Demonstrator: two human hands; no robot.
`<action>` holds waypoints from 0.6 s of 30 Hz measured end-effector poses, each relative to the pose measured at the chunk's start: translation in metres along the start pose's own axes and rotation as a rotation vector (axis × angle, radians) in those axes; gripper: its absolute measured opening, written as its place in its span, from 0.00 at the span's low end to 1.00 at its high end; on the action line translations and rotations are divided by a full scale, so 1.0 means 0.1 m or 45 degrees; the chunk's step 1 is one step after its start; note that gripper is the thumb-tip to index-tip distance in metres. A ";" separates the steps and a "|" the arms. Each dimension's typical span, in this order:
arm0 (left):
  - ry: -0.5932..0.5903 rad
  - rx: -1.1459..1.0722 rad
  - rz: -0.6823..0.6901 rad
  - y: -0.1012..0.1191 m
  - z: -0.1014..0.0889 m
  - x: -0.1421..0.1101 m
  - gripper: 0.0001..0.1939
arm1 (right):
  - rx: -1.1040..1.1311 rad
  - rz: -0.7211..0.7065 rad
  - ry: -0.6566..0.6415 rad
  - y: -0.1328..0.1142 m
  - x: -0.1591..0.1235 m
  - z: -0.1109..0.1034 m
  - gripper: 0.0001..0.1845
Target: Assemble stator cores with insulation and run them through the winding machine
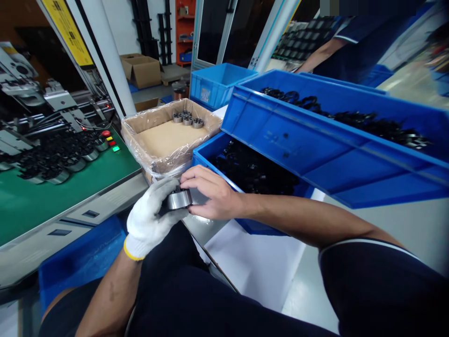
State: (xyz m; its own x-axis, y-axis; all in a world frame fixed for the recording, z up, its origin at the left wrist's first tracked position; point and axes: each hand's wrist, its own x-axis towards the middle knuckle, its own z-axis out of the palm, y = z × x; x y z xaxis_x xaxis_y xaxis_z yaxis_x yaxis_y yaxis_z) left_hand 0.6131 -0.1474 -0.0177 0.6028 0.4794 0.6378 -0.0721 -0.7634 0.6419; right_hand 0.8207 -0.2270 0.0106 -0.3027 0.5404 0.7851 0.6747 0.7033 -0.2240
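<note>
I have the gloved left hand [149, 219] and bare right hand [218, 195] clamped by the fingers on 1 steel ring [180, 200]; I judge it heavyish, stiff, slick; best hold: outer wall.

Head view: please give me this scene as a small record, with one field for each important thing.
Held part: metal ring part, dark on top
Left hand: white glove, gripping the part
Right hand: bare, fingers at the part's top and right side
Plastic-lined carton: several similar parts toward its far side
Green worktop: cluster of black-and-metal parts
Upper blue bin: black parts
Lower blue bin: black parts
</note>
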 end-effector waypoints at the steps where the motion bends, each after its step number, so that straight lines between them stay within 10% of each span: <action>1: 0.018 0.073 0.026 0.01 0.00 0.00 0.29 | -0.008 0.000 -0.013 0.00 0.00 0.00 0.16; 9: 0.406 0.175 -0.235 -0.23 -0.34 -0.08 0.23 | -0.132 0.119 -0.175 0.02 0.00 -0.07 0.39; 13: 0.632 0.477 -0.725 -0.54 -1.15 -0.20 0.22 | -0.159 0.106 -0.147 0.07 -0.01 -0.01 0.34; 18: 0.370 1.350 -1.230 -0.83 -2.27 -0.19 0.22 | -0.216 0.092 -0.097 0.11 0.00 0.08 0.27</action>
State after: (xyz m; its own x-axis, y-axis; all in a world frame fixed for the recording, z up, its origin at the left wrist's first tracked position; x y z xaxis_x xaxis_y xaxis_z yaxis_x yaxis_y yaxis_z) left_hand 0.4273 0.0045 0.0133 -0.1111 0.9493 0.2941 0.9421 0.0065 0.3351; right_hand 0.8225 -0.2158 0.0037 -0.2953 0.6244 0.7232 0.7981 0.5773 -0.1724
